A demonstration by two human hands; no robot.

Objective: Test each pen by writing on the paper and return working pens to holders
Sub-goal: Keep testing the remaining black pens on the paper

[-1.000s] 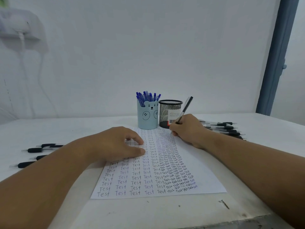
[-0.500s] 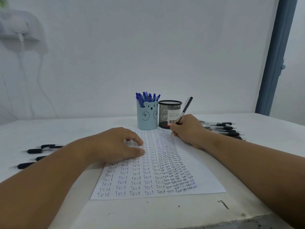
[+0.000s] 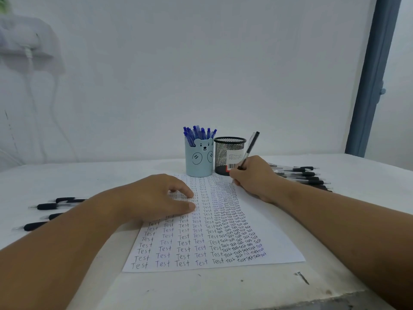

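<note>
Gripping the pen (image 3: pixel 249 149), the right hand (image 3: pixel 254 177) fingers curl round it; left hand (image 3: pixel 156 198) fingers relaxed on paper (image 3: pixel 268 238).

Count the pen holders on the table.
2: a light-blue bear holder full of blue pens, and a black mesh holder immediately to its right, both at the paper's far edge. Neither is hidden.

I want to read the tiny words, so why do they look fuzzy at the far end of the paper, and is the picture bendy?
In the head view, the writing on the paper is crisp near the camera but turns small and soft near the right hand; the wide lens bends the blue door frame at the edge; the light is soft and even, with only a faint shadow under the left hand.
</note>
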